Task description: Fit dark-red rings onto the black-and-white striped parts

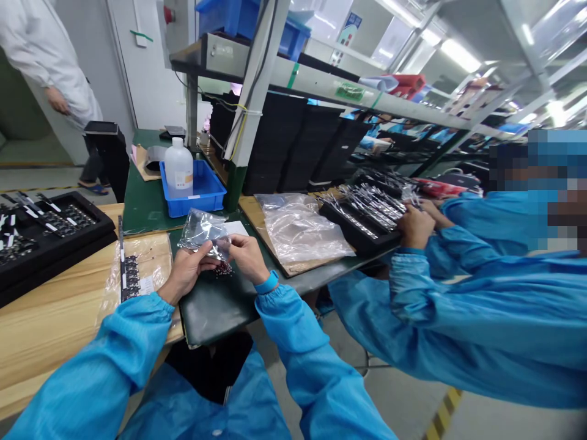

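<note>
Green counter (pixel 206 311), lower centre; left hand (pixel 190 267) and right hand (pixel 247 255), fingers narrowed, pinch clear bag (pixel 200 229), likely because it's limp; small parts (pixel 224 269) just below.

Both forearms (pixel 293 330) reach forward, left grip (pixel 190 270) and right grip (pixel 249 256) pinching close together.

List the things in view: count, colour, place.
Small bag: one, clear, above green table
Tiny parts: many, dark red, by small bag
Tray: one, blue, beyond small bag
Bottle: one, white, in tray
Large bag: one, clear, on cardboard
Loose strip: one, black, left side
Cases: at least two, black, left and right
Stacks: several, black, under shelf
Near co-worker: one, in blue, right
Standing person: one, in white, left
Left hand: one, blue-cuffed, on small bag
Right hand: one, blue-cuffed, on small bag
</note>
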`<state>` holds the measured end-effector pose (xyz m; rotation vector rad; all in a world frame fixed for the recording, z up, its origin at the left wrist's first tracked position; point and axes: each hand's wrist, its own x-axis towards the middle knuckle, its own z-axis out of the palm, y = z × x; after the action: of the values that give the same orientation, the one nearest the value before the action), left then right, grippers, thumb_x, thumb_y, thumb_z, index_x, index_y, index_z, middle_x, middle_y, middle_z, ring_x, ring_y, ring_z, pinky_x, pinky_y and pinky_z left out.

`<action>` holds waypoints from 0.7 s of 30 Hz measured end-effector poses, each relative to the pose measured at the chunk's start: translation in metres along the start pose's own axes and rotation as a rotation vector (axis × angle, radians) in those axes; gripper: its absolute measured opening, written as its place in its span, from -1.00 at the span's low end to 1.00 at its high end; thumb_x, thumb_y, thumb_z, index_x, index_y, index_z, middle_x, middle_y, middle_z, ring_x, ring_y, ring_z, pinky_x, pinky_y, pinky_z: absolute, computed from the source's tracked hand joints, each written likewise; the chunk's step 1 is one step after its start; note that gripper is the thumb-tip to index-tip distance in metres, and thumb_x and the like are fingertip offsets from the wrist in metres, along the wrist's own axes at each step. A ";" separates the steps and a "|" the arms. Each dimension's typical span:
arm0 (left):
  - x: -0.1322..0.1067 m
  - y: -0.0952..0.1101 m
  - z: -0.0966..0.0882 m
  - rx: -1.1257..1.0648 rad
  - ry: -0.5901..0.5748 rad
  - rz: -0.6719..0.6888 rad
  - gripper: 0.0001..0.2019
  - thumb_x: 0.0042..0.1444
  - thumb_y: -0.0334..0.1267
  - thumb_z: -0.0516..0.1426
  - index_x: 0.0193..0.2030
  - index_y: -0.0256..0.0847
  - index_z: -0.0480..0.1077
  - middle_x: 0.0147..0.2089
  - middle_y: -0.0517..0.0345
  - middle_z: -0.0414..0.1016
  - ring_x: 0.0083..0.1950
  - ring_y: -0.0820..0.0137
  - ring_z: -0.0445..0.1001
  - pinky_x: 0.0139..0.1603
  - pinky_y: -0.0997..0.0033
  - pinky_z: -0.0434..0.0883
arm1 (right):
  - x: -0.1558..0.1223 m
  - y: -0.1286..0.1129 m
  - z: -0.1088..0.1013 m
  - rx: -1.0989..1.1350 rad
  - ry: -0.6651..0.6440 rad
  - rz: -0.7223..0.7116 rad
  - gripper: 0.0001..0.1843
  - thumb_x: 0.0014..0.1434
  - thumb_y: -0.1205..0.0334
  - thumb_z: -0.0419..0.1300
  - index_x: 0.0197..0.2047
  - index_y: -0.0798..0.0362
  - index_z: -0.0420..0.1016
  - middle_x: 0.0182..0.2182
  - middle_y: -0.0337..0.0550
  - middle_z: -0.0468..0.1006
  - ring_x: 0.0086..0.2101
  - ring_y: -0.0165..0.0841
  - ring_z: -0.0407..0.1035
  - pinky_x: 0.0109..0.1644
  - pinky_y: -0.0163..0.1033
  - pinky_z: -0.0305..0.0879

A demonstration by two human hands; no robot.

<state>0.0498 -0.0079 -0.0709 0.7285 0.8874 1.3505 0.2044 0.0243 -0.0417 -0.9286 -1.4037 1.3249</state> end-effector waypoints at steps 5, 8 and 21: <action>0.002 0.002 -0.001 -0.023 0.039 0.052 -0.54 -0.01 0.01 0.38 -0.10 -0.25 0.44 -0.25 0.10 0.60 -0.48 0.44 0.59 -0.49 0.53 0.52 | 0.013 -0.012 -0.019 -0.257 0.044 -0.096 -0.67 0.07 -0.05 0.33 -0.44 0.07 0.64 -0.59 -0.25 0.51 -0.59 -0.42 0.29 -0.48 -0.30 0.21; 0.004 0.003 -0.002 -0.029 0.134 0.097 -0.54 0.00 0.03 0.35 -0.07 -0.19 0.40 -0.19 0.17 0.54 -0.51 0.49 0.56 -0.53 0.54 0.48 | 0.022 -0.022 -0.038 -0.556 0.160 -0.291 -0.77 0.16 0.07 0.27 -0.36 0.01 0.68 -0.46 -0.18 0.62 -0.44 -0.30 0.43 -0.28 -0.23 0.29; 0.005 -0.002 -0.004 0.036 0.140 0.085 -0.58 -0.03 0.03 0.34 -0.15 -0.23 0.44 -0.22 0.19 0.49 -0.54 0.54 0.48 -0.57 0.54 0.43 | 0.036 -0.055 -0.072 -1.512 0.113 -0.054 -0.63 0.38 0.14 0.03 -0.18 0.10 0.66 -0.18 0.10 0.67 -0.20 -0.20 0.52 -0.20 -0.24 0.17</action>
<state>0.0475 -0.0028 -0.0753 0.7128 1.0033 1.4779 0.2692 0.0708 0.0138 -1.7972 -2.2506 -0.0915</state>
